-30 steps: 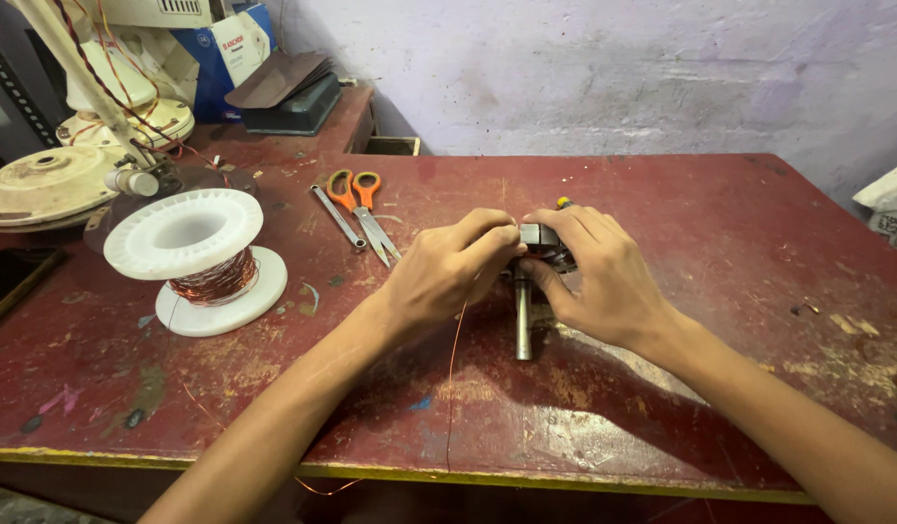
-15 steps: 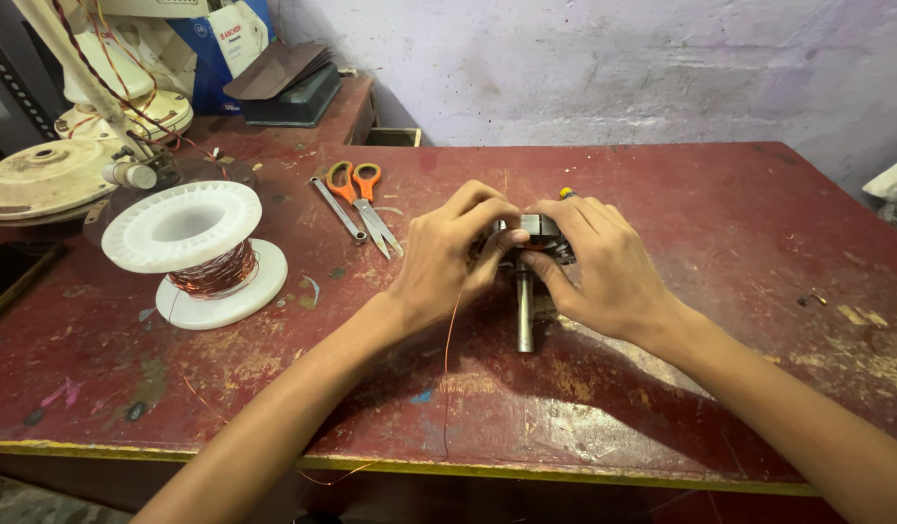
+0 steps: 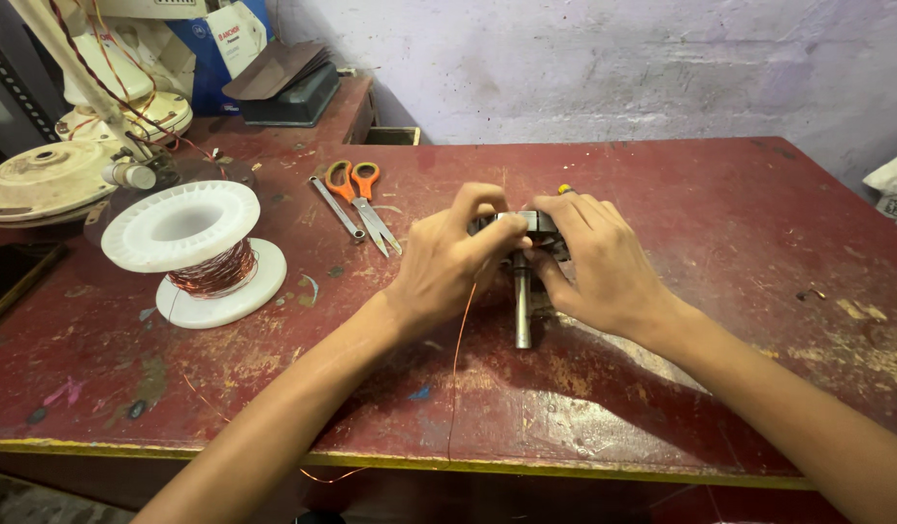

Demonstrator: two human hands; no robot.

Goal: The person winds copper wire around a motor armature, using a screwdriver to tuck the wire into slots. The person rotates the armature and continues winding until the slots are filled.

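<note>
Lighting: soft, even, moderately bright; source seemingly above and to the right. Shadows: diffuse, falling left of and beneath the forearms onto the counter. Glare: faint sheen on worn paint near the front edge. Focus: sharp at centre; far-left background dimmer. Distortion: mild wide-angle stretch at edges
</note>
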